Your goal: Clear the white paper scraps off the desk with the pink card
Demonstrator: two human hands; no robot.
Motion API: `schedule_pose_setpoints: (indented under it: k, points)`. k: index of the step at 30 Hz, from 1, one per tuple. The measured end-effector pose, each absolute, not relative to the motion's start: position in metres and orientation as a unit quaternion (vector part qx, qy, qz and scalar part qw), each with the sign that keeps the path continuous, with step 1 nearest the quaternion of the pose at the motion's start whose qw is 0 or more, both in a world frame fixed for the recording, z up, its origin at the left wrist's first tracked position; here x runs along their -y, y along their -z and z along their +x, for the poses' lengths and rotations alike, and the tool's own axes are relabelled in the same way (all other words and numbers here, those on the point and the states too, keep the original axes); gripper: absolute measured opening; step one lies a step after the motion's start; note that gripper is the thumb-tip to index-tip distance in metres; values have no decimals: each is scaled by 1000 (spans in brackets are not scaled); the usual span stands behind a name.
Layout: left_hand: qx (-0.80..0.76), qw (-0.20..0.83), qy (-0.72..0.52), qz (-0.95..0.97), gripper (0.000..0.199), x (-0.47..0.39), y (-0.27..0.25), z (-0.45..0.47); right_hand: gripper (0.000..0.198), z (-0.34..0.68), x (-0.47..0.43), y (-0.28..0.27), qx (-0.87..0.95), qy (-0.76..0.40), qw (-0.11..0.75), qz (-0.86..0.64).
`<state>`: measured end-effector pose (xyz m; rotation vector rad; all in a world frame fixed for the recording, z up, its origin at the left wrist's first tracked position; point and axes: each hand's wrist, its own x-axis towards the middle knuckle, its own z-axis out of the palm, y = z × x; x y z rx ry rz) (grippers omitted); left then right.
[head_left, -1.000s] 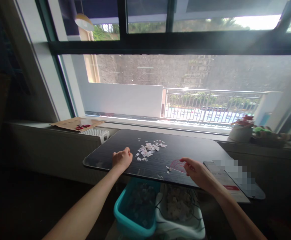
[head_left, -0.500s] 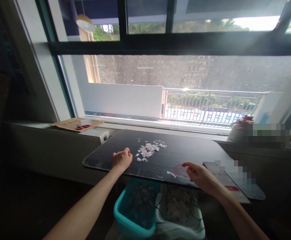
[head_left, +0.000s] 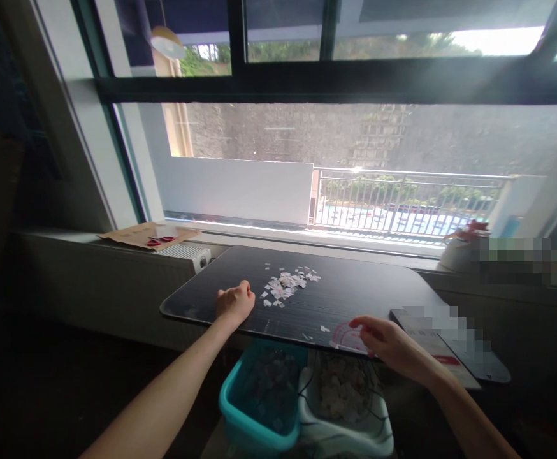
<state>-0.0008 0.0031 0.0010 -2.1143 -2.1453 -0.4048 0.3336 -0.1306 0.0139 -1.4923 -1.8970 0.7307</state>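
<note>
My left hand (head_left: 234, 302) rests as a fist on the near edge of the dark tabletop (head_left: 364, 280); the inside of the fist is hidden. Right of it lies a loose pile of small white paper pieces (head_left: 284, 287). At the front edge, my right hand (head_left: 378, 338) has curled fingers on a clear protractor (head_left: 343, 335) with pink markings, which tilts over the edge. One small paper piece (head_left: 325, 329) lies just left of the protractor, and some thin slivers (head_left: 307, 336) sit farther left.
Below the table edge stand a teal basin (head_left: 228, 395) and a pale basin (head_left: 383, 411), both with scraps inside. A flat box (head_left: 431, 344) lies on the right of the table. Red-handled scissors (head_left: 161, 241) lie on brown paper (head_left: 128, 234) at the left sill.
My right hand has drawn the protractor slightly toward the front edge. A paper piece beside it has shifted to the edge or out of sight. My left fist stays put.
</note>
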Motion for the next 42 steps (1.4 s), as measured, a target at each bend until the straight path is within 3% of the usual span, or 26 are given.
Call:
schedule_pose_setpoints:
  k: [10,34,42]
  points:
    - [709,48,130,-692,28,0,-4,1,36,327,95,-9,727,-200,320,-574]
    - [707,53,128,-694,26,-1,-4,1,32,339,133,-20,746,-279,279,-537]
    - [706,54,130,-694,26,-1,-2,0,33,329,110,-12,751,-226,297,-544]
